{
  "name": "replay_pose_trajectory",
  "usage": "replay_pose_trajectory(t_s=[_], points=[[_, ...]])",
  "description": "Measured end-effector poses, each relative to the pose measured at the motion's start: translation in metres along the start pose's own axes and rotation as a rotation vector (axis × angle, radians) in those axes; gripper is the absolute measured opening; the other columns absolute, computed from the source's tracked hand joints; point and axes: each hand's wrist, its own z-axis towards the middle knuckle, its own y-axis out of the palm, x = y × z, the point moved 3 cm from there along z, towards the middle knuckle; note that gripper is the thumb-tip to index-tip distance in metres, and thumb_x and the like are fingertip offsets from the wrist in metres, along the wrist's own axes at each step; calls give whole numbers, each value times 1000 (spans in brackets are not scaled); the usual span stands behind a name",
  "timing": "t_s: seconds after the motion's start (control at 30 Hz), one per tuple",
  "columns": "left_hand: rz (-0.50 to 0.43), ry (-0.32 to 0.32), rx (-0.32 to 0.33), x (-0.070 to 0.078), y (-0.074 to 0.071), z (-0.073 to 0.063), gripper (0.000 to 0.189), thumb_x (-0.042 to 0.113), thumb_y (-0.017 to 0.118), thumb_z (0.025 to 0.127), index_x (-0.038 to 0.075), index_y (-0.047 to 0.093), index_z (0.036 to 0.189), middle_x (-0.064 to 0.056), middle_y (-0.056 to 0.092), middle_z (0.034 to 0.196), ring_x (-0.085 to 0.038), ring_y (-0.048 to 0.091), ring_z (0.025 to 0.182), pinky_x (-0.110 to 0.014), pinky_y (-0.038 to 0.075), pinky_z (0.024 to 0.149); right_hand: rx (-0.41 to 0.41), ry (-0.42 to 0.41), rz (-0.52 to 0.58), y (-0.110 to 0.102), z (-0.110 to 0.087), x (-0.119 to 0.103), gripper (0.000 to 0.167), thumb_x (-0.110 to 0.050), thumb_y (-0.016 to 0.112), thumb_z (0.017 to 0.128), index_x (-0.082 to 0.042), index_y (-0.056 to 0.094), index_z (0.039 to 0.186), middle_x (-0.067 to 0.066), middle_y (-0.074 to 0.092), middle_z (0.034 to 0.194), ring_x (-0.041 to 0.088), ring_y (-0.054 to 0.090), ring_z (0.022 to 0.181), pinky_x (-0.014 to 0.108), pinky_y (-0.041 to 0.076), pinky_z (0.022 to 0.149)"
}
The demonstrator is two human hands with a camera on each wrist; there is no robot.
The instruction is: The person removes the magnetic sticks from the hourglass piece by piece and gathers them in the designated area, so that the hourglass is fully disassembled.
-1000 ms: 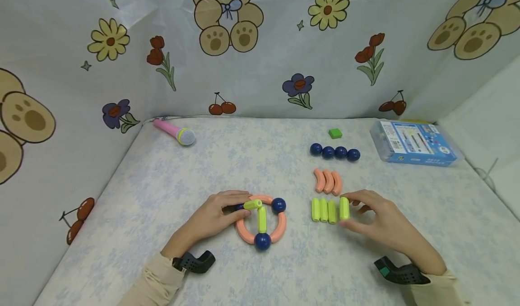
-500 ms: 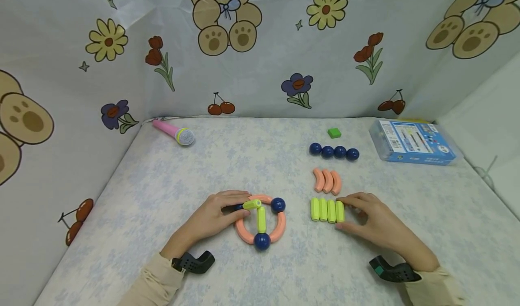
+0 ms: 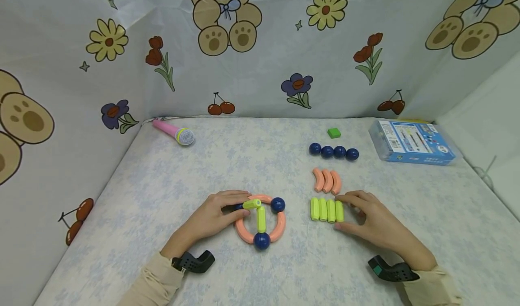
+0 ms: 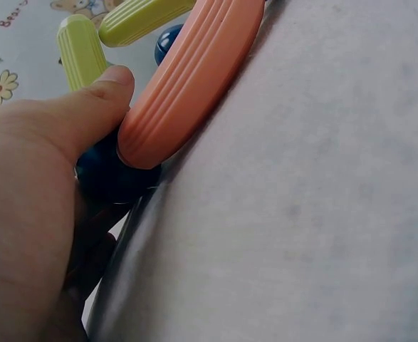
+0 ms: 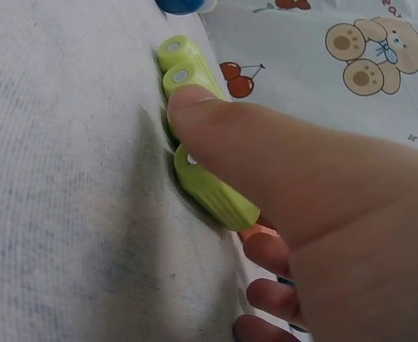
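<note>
My left hand (image 3: 217, 213) grips a dark blue ball (image 4: 109, 174) of a ring built from coral curved magnetic sticks (image 3: 280, 228) and blue balls (image 3: 262, 241). A yellow-green stick (image 3: 252, 204) rises from the gripped ball. Another yellow-green stick (image 3: 261, 220) stands on the front ball, their free ends close together. To the right, several yellow-green sticks (image 3: 323, 209) lie side by side in a row. My right hand (image 3: 373, 215) pinches the row's right end, thumb at the near ends and index finger at the far ends. In the right wrist view the thumb covers part of the sticks (image 5: 216, 189).
Three coral curved sticks (image 3: 327, 181) lie behind the row, then a line of blue balls (image 3: 333, 151) and a green block (image 3: 334, 133). A blue toy box (image 3: 418, 143) sits at the back right. A pink toy microphone (image 3: 174, 132) lies at the back left.
My right hand has lowered the separate yellow-green stick and moved it left against the row. During the last half second it has barely moved. My left hand and the ring have stayed still.
</note>
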Motion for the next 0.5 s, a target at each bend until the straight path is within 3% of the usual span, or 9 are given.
replay_pose_trajectory(t_s=[0.13, 0.27, 0.4, 0.5], points=[[-1, -2, 3, -1, -1, -1, 45, 39, 73, 97, 19, 69, 136, 0, 64, 142, -24, 54, 139, -51, 44, 114, 34, -34, 8, -1, 1, -3, 64, -39, 89, 81, -13, 67, 135, 11, 64, 128, 22, 59, 101, 34, 53, 74], [0, -5, 3, -1, -2, -1, 45, 40, 73, 97, 19, 69, 137, 1, 64, 142, -23, 54, 139, -50, 44, 114, 121, -112, 34, -1, 3, -9, 62, -27, 92, 79, -11, 67, 133, 9, 64, 126, 20, 60, 100, 30, 55, 72], [-1, -2, -6, -1, -2, -1, 46, 40, 72, 97, 19, 68, 138, 0, 64, 143, -24, 54, 139, -50, 43, 115, 190, -201, 92, 0, 7, -22, 62, -14, 93, 75, -9, 67, 132, 7, 64, 127, 17, 59, 100, 26, 54, 71], [-3, 0, -12, -1, -2, -1, 47, 40, 72, 97, 19, 67, 139, -1, 63, 143, -25, 53, 140, -50, 42, 116, 195, -259, 121, 4, 13, -35, 63, -9, 92, 75, -9, 67, 132, 5, 65, 129, 16, 57, 99, 24, 51, 72]])
